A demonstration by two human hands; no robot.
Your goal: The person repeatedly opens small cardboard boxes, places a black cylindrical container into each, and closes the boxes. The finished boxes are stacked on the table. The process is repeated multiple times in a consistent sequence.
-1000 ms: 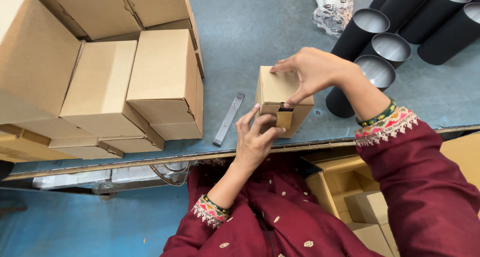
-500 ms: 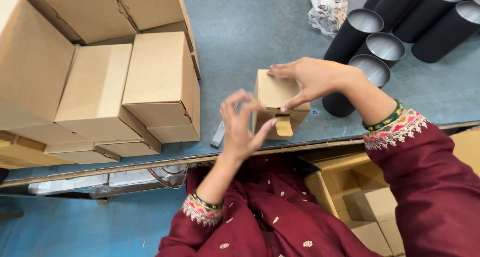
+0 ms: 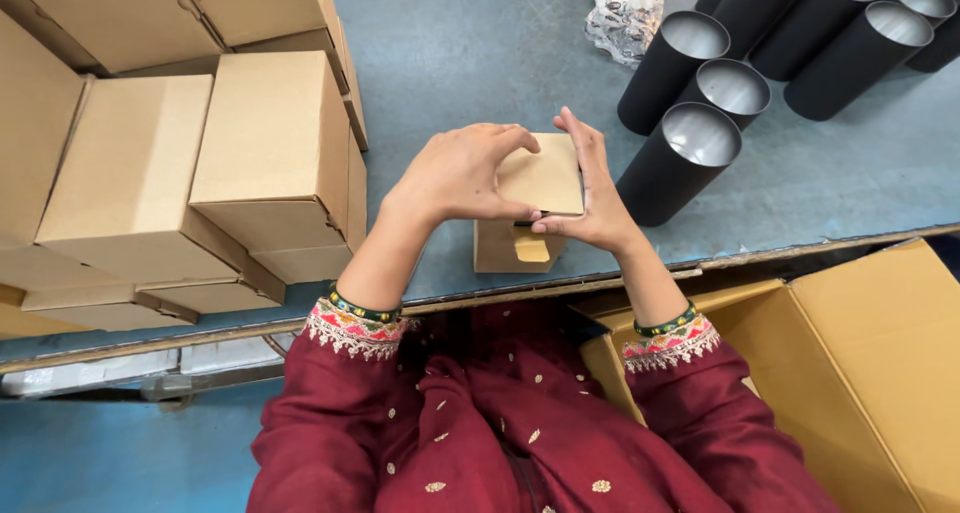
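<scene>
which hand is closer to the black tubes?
Right. The right hand grips the small box's right side, beside the nearest black tube; the left hand is on the box's far side.

A small plain brown cardboard box stands upright at the bench's near edge, centre frame, top closed, tab flap on its front.

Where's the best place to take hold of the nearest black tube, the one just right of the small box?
Probably by the nearest black tube around its upper wall just under the open rim, coming from its right side. It stands upright with a round, smooth body, so a wrap-around grip suits it. The small box and the right hand crowd its left; another tube sits close behind.
</scene>
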